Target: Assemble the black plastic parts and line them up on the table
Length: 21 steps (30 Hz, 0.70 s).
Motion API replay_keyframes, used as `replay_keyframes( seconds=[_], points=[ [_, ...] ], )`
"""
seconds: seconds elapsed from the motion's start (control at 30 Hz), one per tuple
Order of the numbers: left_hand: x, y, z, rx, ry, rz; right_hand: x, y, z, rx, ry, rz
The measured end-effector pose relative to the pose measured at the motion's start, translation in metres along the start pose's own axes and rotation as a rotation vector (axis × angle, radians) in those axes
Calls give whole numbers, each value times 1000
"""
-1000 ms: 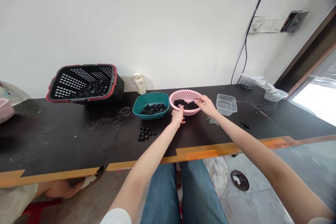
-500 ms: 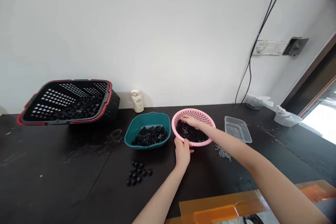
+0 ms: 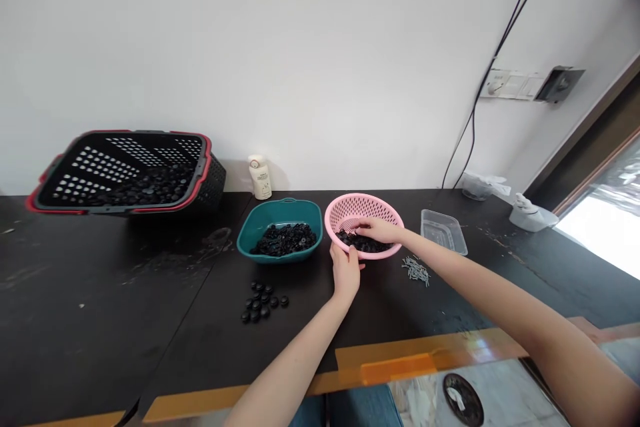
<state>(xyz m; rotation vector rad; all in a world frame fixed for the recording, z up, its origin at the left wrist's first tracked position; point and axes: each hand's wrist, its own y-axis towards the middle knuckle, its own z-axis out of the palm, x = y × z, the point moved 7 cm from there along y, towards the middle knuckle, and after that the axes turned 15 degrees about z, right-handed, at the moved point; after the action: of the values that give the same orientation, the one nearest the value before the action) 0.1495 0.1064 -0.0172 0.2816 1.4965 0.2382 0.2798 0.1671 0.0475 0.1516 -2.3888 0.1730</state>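
A pink perforated bowl (image 3: 350,208) with small black round parts in it sits on the black table. My left hand (image 3: 345,272) grips the bowl's near rim, thumb over the edge. My right hand (image 3: 381,231) reaches into the bowl from the right, with its fingers bent down onto the black parts; whether they hold any is hidden. Left of the bowl stands a teal bowl (image 3: 260,215) filled with similar black parts. A small cluster of loose black parts (image 3: 263,301) lies on the table in front of it.
A black basket with a red rim (image 3: 125,170) holding more black parts is at the back left. A white bottle (image 3: 261,177), a clear plastic tray (image 3: 443,231), a pile of grey screws (image 3: 415,271) and a white object (image 3: 531,213) are also on the table. Cables hang down the wall.
The view has tilted back down a little. My right hand has pulled back from the bowl's far side to its right middle. My left hand stays on the rim.
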Motion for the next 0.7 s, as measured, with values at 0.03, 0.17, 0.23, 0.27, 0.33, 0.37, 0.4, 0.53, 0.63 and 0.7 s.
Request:
replay_keyframes(
  seconds=[0.03, 0.17, 0.23, 0.27, 0.33, 0.37, 0.4, 0.53, 0.63, 0.7],
  points=[
    [0, 0, 0, 5, 21, 5, -6, 4, -7, -29, 11, 45],
    [-2, -2, 0, 36, 76, 36, -20, 31, -20, -99, 40, 148],
    [-2, -3, 1, 42, 80, 52, -21, 42, -14, -66, 59, 169],
    [-1, -2, 0, 41, 80, 52, -21, 46, -9, -36, 68, 176],
    [1, -1, 0, 37, 87, 41, -19, 47, 4, 34, 86, 186],
    [3, 0, -1, 33, 91, 34, -17, 46, 11, 67, 94, 187],
    [4, 2, -2, 29, 93, 29, -15, 44, 16, 93, 103, 186],
    [5, 5, -5, 18, 85, 20, -10, 30, 15, 86, 144, 184],
    [2, -4, -3, -2, 84, -32, -9, 16, -12, -73, 204, 176],
    [-4, -16, -3, -26, 101, -83, -10, 2, -34, -228, 261, 159]
  ],
)
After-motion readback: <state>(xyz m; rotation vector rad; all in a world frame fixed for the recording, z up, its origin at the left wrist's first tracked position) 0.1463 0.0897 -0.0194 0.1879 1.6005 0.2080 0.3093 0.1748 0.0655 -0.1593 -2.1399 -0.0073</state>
